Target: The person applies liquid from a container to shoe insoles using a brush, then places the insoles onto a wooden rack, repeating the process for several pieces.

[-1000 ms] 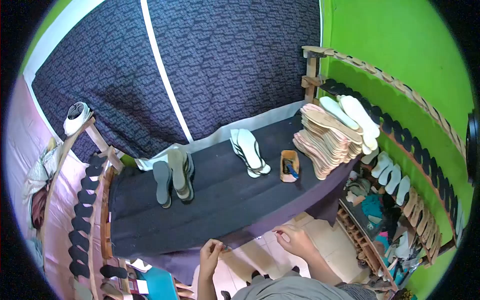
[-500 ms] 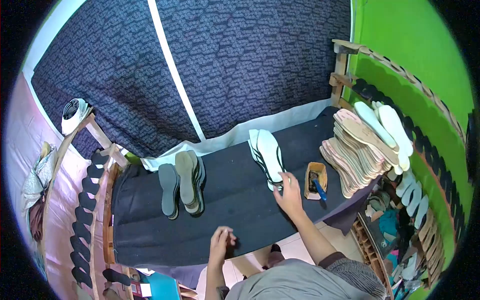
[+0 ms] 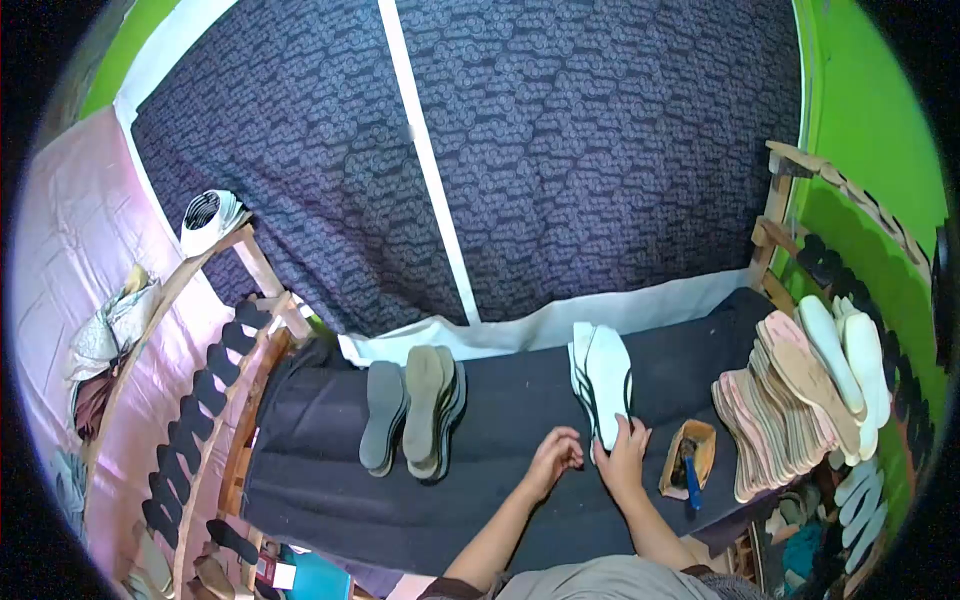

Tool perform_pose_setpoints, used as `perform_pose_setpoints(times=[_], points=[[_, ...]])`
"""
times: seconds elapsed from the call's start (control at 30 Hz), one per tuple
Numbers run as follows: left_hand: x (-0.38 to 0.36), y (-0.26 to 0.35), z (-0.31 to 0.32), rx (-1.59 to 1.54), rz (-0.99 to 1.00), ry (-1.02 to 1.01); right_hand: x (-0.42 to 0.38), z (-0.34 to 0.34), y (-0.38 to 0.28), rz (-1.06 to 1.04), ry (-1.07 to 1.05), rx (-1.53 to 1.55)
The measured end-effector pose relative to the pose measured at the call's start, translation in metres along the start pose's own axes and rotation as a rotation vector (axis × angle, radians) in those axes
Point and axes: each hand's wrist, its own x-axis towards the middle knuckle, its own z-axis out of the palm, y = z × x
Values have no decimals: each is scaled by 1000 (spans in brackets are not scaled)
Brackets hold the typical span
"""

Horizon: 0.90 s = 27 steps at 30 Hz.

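White shoe insoles with dark edges (image 3: 608, 375) lie stacked on the black cloth of the table (image 3: 500, 400). My right hand (image 3: 622, 458) is at the near end of this stack, its fingers touching the lower tip. Just left of it, my left hand (image 3: 555, 460) hovers over the cloth with fingers curled and somewhat apart, holding nothing. A grey insole stack (image 3: 383, 415) and a brown-topped one (image 3: 427, 400) lie to the left. Right of my right hand sits a small open box (image 3: 704, 446) with dark contents and a blue-handled brush (image 3: 692, 482).
Large piles of beige and pink insoles (image 3: 775, 410) stand at the table's right end, with white ones (image 3: 862, 370) on top. Wooden racks of dark insoles (image 3: 187, 440) flank both sides. A patterned dark curtain (image 3: 600, 150) hangs behind the table.
The camera view has shifted, so the table appears lower and further right. My left hand has moved closer to my right hand and the white stack. My right hand stays at the stack's near end.
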Motion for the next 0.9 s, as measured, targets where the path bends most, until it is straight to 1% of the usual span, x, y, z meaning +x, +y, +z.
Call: perform_pose_setpoints(times=[0.03, 0.1, 0.13, 0.17, 0.2, 0.23, 0.27, 0.3, 0.37, 0.4, 0.43, 0.5, 0.53, 0.57, 0.6, 0.63, 0.67, 0.7, 0.77, 0.83, 0.87, 0.9], points=[[2, 1, 4, 2, 0, -12, 1, -3, -2, 12, 12, 4], [-3, -1, 9, -22, 3, 19, 4, -9, -11, 91, -38, 55], [1, -8, -1, -55, 19, -37, 5, -13, -15, 76, -28, 64], [3, -13, -3, -58, 10, -42, 6, -17, -18, 58, -17, 72], [3, -11, 3, -66, 49, 43, 5, -23, -22, 62, -27, 118], [2, -11, 6, -74, 88, 131, 2, -27, -23, 19, -5, 159], [3, -12, 4, -118, 109, 102, -2, -33, -28, 3, -21, 171], [1, -7, 9, -233, 124, 76, -6, -42, -35, -14, -36, 185], [0, -6, 10, -333, 132, 109, -19, -55, -38, -52, -166, 297], [1, -6, 11, -370, 117, 169, -25, -63, -40, -77, -258, 303], [0, -5, 10, -387, 57, 86, -29, -71, -40, -102, -349, 308], [-5, 5, 21, -237, -2, 126, -33, -84, -39, -217, -477, 277], [-7, 9, 19, -278, -45, 82, -32, -94, -41, -255, -499, 301], [-11, 13, 21, -198, -65, 113, -30, -104, -42, -295, -521, 325], [-12, 8, 12, -223, -114, 129, -31, -115, -40, -290, -526, 324], [-13, 6, 6, -247, -164, 146, -33, -127, -35, -363, -424, 313], [-16, 4, 3, -252, -172, 149, -36, -139, -31, -434, -324, 301], [-17, 6, 5, -256, -145, 160, -40, -150, -32, -431, -164, 227], [-17, 11, 9, -262, -124, 172, -44, -170, -22, -369, -7, 100], [-17, 13, 12, -256, -96, 172, -44, -186, -16, -108, -12, -26], [-16, 7, 2, -303, -156, 148, -40, -194, -18, 14, -38, -86], [-17, 6, 3, -306, -159, 151, -38, -197, -15, 16, -42, -87]])
